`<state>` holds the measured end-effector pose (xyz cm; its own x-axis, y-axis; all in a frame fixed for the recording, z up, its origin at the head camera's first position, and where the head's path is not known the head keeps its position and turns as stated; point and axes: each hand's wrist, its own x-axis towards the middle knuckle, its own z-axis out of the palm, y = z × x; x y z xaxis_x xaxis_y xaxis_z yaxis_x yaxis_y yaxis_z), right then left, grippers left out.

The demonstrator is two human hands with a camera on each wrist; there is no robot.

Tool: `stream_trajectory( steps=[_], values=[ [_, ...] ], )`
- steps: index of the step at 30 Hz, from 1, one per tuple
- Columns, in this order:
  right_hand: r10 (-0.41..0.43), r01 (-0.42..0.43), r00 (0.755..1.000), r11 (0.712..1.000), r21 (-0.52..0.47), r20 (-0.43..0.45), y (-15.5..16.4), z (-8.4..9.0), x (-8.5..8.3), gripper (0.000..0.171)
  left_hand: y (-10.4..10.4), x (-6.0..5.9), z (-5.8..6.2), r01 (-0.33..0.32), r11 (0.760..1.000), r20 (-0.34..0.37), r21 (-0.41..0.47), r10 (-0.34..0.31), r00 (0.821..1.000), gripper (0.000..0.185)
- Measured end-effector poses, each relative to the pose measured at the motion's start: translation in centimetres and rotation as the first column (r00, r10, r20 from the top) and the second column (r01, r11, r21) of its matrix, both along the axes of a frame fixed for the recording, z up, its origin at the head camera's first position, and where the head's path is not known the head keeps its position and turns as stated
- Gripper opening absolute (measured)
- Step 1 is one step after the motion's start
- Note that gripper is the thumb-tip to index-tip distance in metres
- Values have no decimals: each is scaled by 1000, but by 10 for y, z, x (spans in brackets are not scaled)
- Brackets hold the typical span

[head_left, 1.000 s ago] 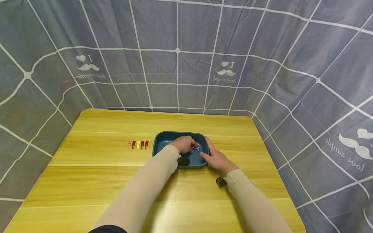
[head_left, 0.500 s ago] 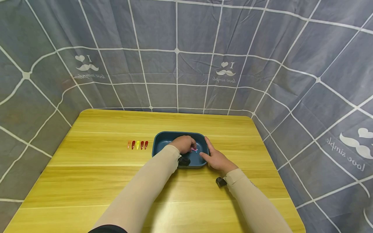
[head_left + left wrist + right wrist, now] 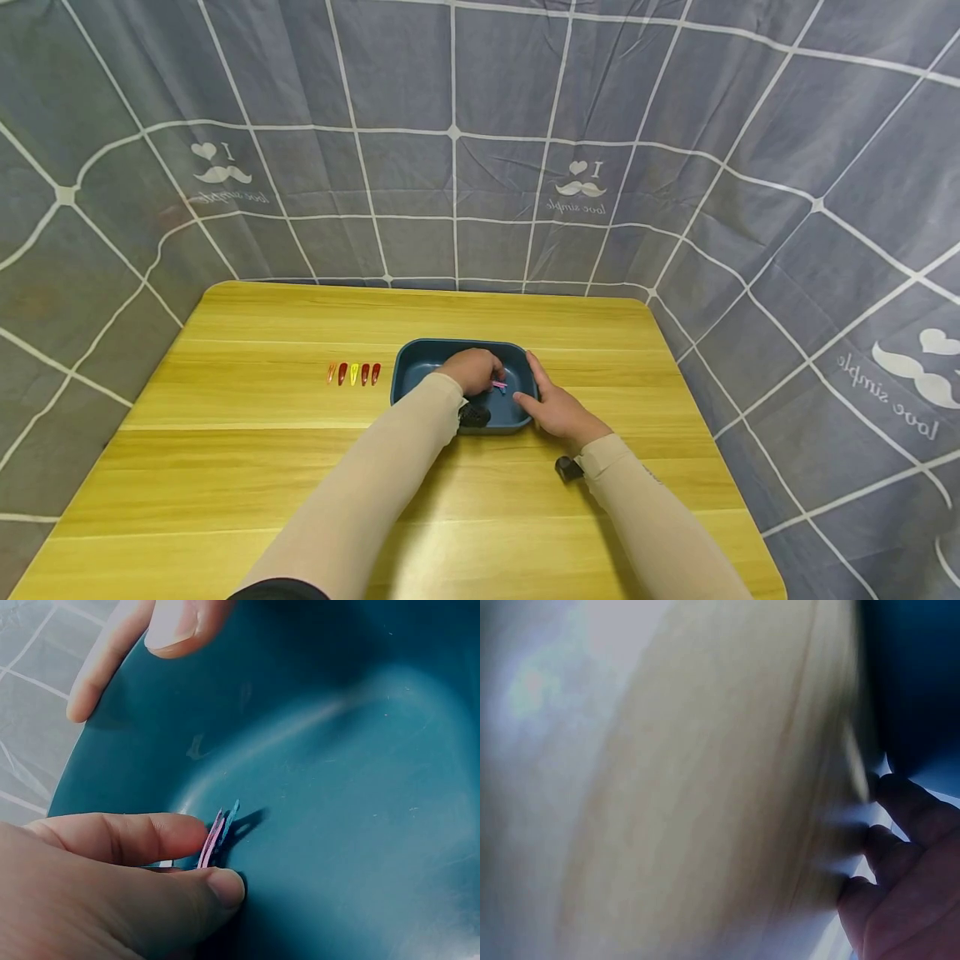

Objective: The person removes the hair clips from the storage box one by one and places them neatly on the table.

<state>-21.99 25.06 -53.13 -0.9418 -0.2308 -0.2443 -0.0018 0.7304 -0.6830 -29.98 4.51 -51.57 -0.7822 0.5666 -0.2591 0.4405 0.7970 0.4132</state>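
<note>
Inside a dark blue tray [image 3: 418,373], my left hand [image 3: 472,372] pinches a pink hair clip [image 3: 211,841] between thumb and forefinger. A blue hair clip [image 3: 229,820] stands right against the pink one, past the fingertips, casting a shadow on the tray floor. My right hand [image 3: 566,412] holds the tray's right end, thumb over the rim on the inner side and fingers along the outer wall. In the right wrist view, several bent fingers [image 3: 900,859] show at the tray's outside.
Left of the tray, a row of several snap hair clips lies on the wooden table [image 3: 247,467]: an orange one [image 3: 332,372], a yellow one [image 3: 354,374] and dark red ones [image 3: 365,374]. A grey checked curtain [image 3: 420,175] surrounds the table's back and sides.
The pink and blue clips have shifted slightly left and turned at my left fingertips. Both hands keep nearly the same places, and the tray has not moved.
</note>
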Motion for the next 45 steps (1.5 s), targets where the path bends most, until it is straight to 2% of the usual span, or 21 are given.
stream_trajectory(
  steps=[7,23,32,45],
  values=[
    [3,-3,1000,1000,1,-1,0,0,0,84,-1,1,2,0,1000,-6,12,1,1000,23],
    [-8,8,1000,1000,10,8,-1,-1,0,84,1,-5,-4,22,999,-53,36,-20,998,13],
    [-5,5,1000,1000,25,2,-1,0,0,84,-1,-6,-5,28,996,-19,84,-26,999,19],
    [1,-1,1000,1000,27,6,-1,0,0,84,-2,-5,-2,4,993,-20,116,-2,1000,16]
  ],
)
